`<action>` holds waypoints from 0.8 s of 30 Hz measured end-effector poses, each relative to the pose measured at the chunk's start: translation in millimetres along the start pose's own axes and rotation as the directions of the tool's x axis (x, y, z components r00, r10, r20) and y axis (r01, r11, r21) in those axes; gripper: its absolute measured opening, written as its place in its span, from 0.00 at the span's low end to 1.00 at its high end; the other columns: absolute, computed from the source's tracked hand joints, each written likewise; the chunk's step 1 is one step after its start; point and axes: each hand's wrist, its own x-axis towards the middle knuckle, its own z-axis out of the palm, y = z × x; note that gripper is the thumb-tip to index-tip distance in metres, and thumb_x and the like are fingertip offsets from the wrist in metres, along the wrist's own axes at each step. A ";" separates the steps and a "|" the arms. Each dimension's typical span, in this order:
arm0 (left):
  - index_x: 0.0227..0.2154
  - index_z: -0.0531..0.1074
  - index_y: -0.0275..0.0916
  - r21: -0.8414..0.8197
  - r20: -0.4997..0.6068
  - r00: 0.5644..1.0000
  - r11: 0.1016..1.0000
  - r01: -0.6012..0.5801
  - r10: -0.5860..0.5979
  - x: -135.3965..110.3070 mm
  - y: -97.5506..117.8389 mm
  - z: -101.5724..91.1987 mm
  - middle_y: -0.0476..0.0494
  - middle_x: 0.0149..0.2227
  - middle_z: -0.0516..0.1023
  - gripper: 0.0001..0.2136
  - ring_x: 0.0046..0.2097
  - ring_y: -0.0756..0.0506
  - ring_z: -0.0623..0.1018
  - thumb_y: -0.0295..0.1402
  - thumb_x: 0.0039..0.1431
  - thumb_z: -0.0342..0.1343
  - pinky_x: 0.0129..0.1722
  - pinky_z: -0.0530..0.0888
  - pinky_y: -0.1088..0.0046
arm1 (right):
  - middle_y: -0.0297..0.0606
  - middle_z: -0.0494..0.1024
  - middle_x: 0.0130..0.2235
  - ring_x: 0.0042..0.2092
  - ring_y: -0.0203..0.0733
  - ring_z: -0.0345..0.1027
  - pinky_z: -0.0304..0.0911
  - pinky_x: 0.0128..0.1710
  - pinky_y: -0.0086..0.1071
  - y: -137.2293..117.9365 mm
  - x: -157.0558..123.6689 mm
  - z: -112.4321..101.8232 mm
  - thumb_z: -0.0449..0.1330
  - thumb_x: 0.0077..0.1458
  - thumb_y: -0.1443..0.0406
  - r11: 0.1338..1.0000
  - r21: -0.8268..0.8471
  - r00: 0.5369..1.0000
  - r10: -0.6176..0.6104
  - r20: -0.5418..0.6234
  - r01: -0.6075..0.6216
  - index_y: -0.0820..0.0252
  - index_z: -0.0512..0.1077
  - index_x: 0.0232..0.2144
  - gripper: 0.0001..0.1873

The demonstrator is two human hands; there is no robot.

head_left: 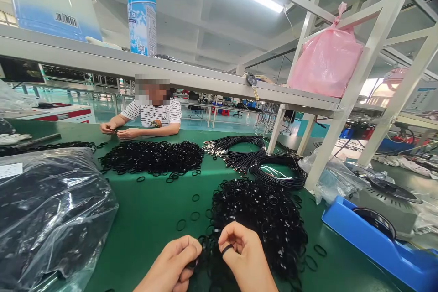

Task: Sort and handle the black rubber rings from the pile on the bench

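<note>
My left hand (176, 260) and my right hand (244, 253) meet at the near edge of a green table (153, 210). Both are closed in a pinch. My right hand holds a small black rubber ring (226, 250) between thumb and fingers. My left hand pinches black rings at its fingertips, close to the right hand. Just beyond them lies a large heap of black rings (263, 219). A second heap of rings (153, 156) lies farther back, with several loose rings scattered between.
A person in a striped shirt (152, 113) sits across the table handling rings. A clear plastic bag of black parts (48, 214) lies at left. Coiled black cables (260, 159) lie at back right. A blue tape dispenser (372, 237) sits at right, beside a white shelf post (338, 118).
</note>
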 end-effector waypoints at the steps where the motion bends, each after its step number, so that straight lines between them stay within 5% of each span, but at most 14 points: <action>1: 0.19 0.67 0.35 -0.017 0.023 1.000 1.000 0.001 0.000 -1.3 1.9 0.0 0.57 0.19 0.60 0.13 0.18 0.58 0.50 0.37 0.45 0.63 0.16 0.44 0.82 | 0.33 0.70 0.26 0.29 0.38 0.62 0.57 0.28 0.29 -0.2 -0.1 -3.2 0.53 0.46 0.73 0.999 -0.041 1.000 -0.015 -0.009 0.015 0.59 0.71 0.23 0.08; 6: 0.28 0.77 0.31 -0.144 0.138 0.990 0.989 0.012 0.008 -7.5 8.5 0.3 0.43 0.29 0.76 0.11 0.25 0.55 0.67 0.36 0.48 0.65 0.20 0.60 0.85 | 0.40 0.71 0.43 0.39 0.44 0.67 0.61 0.38 0.34 7.1 -2.6 -15.0 0.49 0.43 0.79 0.915 -0.376 0.989 -0.140 0.037 0.144 0.53 0.78 0.32 0.23; 9: 0.32 0.79 0.31 -0.193 0.166 0.986 0.979 0.067 -0.035 -8.0 6.1 1.0 0.40 0.29 0.79 0.11 0.31 0.49 0.74 0.33 0.47 0.65 0.27 0.69 0.81 | 0.39 0.66 0.53 0.48 0.47 0.64 0.60 0.45 0.37 6.1 -5.1 -12.3 0.51 0.43 0.79 0.869 -0.465 0.985 -0.168 0.043 0.169 0.52 0.77 0.34 0.23; 13: 0.34 0.79 0.34 -0.173 0.163 0.986 0.983 0.062 -0.033 -5.9 -0.6 1.8 0.42 0.30 0.81 0.13 0.33 0.48 0.77 0.33 0.43 0.67 0.35 0.73 0.77 | 0.34 0.74 0.38 0.38 0.40 0.68 0.61 0.37 0.30 -5.3 -8.2 -1.8 0.56 0.44 0.76 0.919 -0.355 0.981 -0.125 0.151 0.172 0.53 0.75 0.34 0.18; 17: 0.29 0.78 0.33 -0.032 0.111 0.992 0.998 -0.061 0.064 1.5 -5.3 -0.4 0.44 0.23 0.79 0.18 0.26 0.49 0.76 0.41 0.38 0.70 0.24 0.70 0.79 | 0.31 0.73 0.27 0.31 0.37 0.65 0.57 0.31 0.27 -8.4 -8.0 3.5 0.54 0.44 0.77 0.963 -0.265 0.996 -0.023 0.081 0.044 0.57 0.73 0.25 0.12; 24: 0.25 0.72 0.36 0.096 -0.032 0.990 0.986 -0.134 0.138 9.9 -2.1 -11.1 0.52 0.17 0.73 0.18 0.14 0.57 0.61 0.46 0.38 0.67 0.11 0.56 0.84 | 0.31 0.70 0.26 0.29 0.36 0.62 0.57 0.28 0.27 1.8 -0.7 -6.7 0.57 0.51 0.66 0.997 0.038 0.998 0.066 -0.006 -0.066 0.59 0.72 0.29 0.04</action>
